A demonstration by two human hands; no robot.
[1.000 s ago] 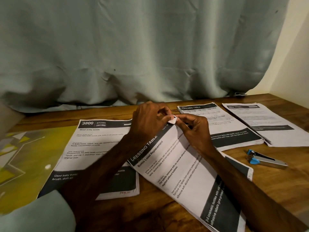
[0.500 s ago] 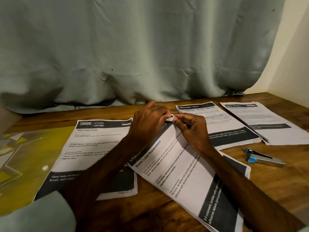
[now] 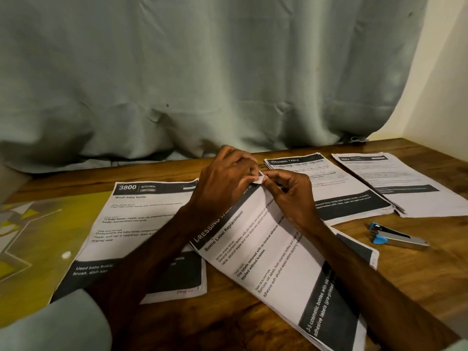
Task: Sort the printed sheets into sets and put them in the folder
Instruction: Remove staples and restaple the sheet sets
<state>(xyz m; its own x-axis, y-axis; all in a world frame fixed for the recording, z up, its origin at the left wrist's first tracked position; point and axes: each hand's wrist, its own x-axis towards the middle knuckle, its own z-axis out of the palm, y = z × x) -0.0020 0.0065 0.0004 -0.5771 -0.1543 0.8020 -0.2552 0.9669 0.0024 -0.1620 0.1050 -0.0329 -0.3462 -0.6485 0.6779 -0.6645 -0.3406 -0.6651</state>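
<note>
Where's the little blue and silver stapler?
In the head view, the small blue and silver metal stapler lies on the brown wooden table, on the right, just in front of the white printed sheets headed DRESSING TABLE.

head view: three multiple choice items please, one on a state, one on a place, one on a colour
1. What are the left hand and the right hand doing?
A. lying flat, palms down
B. pinching the top corner of the Bottle Label Replacement set
C. curled into empty fists

2. Where does the stapler lie?
A. on the bare table, right of the set
B. in the right hand
C. on top of the set

3. What colour are the stapler's plastic parts?
A. red
B. green
C. blue

Answers:
1 B: the fingertips of both hands meet on the lifted corner.
2 A: it rests on wood, apart from every sheet.
3 C: blue shows at its near tip and at its far end, on a metal body.
</note>
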